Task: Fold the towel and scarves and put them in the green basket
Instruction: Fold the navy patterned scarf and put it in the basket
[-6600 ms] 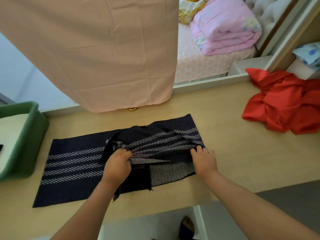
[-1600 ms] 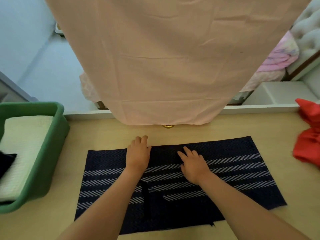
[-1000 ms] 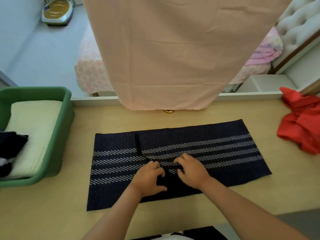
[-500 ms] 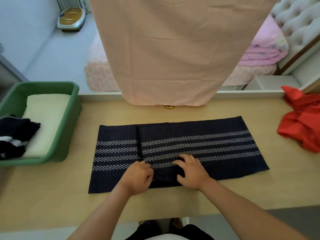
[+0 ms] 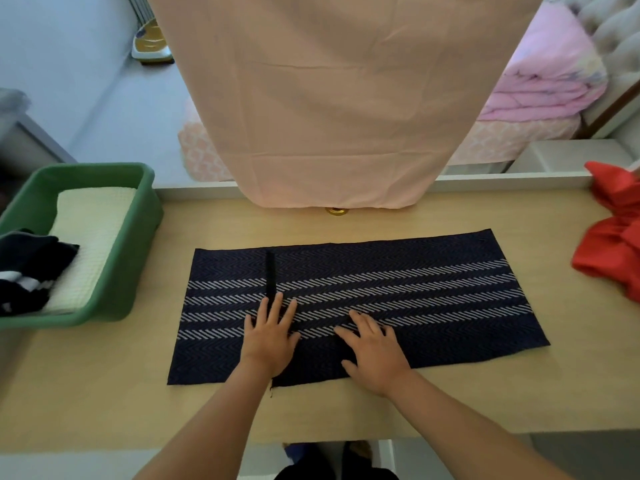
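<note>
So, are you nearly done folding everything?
About halfway. Done: the folded cream towel and a dark cloth lie in the green basket. In hand: left hand and right hand press the navy striped scarf flat on the table. Left: folding it, then the crumpled red cloth.

I see a peach cloth (image 5: 332,98) hanging over the far edge of the table (image 5: 104,393), with a gold knob (image 5: 336,211) just under its hem. Behind, a folded pink quilt (image 5: 547,88) lies on a bed (image 5: 512,140), and a scale (image 5: 152,46) sits on the floor.
</note>
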{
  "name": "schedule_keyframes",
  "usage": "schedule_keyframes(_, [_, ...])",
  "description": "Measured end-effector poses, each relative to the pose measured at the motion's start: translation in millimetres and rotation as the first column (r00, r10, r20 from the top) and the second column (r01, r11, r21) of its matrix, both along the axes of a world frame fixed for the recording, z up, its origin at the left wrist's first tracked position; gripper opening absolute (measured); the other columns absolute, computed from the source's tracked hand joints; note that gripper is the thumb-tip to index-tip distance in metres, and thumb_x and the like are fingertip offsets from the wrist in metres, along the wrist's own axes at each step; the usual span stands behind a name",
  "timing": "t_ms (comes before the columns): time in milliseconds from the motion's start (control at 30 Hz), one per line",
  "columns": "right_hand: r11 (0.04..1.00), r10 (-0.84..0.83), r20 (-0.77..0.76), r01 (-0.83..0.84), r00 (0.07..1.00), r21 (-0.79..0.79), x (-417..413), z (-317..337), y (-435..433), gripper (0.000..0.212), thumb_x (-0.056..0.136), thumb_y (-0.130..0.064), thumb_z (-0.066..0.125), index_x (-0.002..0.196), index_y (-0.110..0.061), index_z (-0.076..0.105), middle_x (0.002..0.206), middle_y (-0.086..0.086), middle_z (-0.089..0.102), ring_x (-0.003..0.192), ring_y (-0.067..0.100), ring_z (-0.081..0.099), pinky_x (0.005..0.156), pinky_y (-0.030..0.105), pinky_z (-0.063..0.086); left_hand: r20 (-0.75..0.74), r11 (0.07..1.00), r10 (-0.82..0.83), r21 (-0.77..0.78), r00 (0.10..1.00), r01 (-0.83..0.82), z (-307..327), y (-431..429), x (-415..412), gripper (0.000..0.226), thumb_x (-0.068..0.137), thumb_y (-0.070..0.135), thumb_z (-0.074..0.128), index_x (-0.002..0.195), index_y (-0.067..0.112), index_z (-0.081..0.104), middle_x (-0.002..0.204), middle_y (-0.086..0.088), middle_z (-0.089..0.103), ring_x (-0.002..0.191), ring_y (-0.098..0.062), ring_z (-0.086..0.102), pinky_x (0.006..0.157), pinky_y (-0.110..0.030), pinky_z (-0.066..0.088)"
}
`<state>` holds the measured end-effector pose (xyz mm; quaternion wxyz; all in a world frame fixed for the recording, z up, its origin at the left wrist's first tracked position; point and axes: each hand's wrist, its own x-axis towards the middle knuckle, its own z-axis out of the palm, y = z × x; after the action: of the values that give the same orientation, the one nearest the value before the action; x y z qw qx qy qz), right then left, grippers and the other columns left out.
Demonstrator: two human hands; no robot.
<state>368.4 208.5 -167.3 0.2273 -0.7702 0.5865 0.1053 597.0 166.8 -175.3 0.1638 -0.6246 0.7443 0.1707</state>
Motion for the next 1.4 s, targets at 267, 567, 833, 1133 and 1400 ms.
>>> schedule_keyframes(267, [0.985, -0.033, 0.126, 0.054, 0.991, -0.165, 17, 12, -74, 0.035, 0.102, -0.035, 0.042, 0.133, -0.027, 0.054, 0.13, -0.002, 0.05, 0.122, 0.021, 0.046, 0.103, 0.039, 0.037, -0.187, 0.965, 0.133, -0.199, 0.973, -0.17, 22, -66, 11, 0.047, 0.103, 0.039, 0.04, 0.146, 0.022, 0.038, 0.143, -0.002, 0.044, 0.128, -0.026, 0.042, 0.102, -0.04, 0.041])
schedule_keyframes(567, [0.991, -0.02, 0.075, 0.03, 0.997, -0.132, 24, 8, -187, 0.04, 0.103, -0.019, 0.045, 0.143, -0.024, 0.049, 0.14, 0.0, 0.052, 0.127, 0.024, 0.046, 0.104, 0.041, 0.039, -0.191, 0.994, 0.075, -0.059, 0.979, -0.087, 9, -158, 18, 0.043, 0.103, 0.032, 0.046, 0.144, 0.018, 0.041, 0.139, -0.006, 0.043, 0.128, -0.028, 0.039, 0.095, -0.043, 0.048])
schedule_keyframes(833, [0.979, -0.011, -0.014, 0.008, 1.0, -0.203, 37, -9, -210, 0.036, 0.099, -0.034, 0.053, 0.134, -0.026, 0.054, 0.128, 0.001, 0.051, 0.118, 0.024, 0.045, 0.099, 0.038, 0.035, -0.449, 0.989, 0.091, -0.066, 0.889, -0.135, -6, -180, 42, 0.026, 0.099, 0.032, 0.054, 0.118, 0.018, 0.063, 0.11, -0.002, 0.059, 0.108, -0.022, 0.049, 0.089, -0.036, 0.047])
schedule_keyframes(1133, [0.951, -0.094, -0.017, 0.085, 0.995, -0.297, 38, -16, -221, 0.017, 0.102, -0.033, 0.044, 0.11, -0.022, 0.055, 0.112, 0.0, 0.052, 0.104, 0.023, 0.048, 0.089, 0.038, 0.035, -0.415, 0.962, 0.124, -0.172, 0.901, -0.212, -12, -188, 37, 0.023, 0.101, 0.035, 0.048, 0.108, 0.016, 0.059, 0.084, 0.003, 0.055, 0.087, -0.022, 0.053, 0.06, -0.034, 0.044])
schedule_keyframes(1400, [0.882, -0.141, 0.022, 0.136, 0.99, -0.451, 40, -21, -171, 0.04, 0.091, -0.016, 0.058, 0.131, -0.015, 0.052, 0.143, 0.013, 0.043, 0.127, 0.032, 0.043, 0.101, 0.046, 0.039, -0.296, 0.868, 0.023, -0.468, 0.955, -0.166, -10, -164, 19, 0.029, 0.088, 0.011, 0.064, 0.116, 0.01, 0.057, 0.109, -0.01, 0.055, 0.092, -0.029, 0.053, 0.071, -0.039, 0.045])
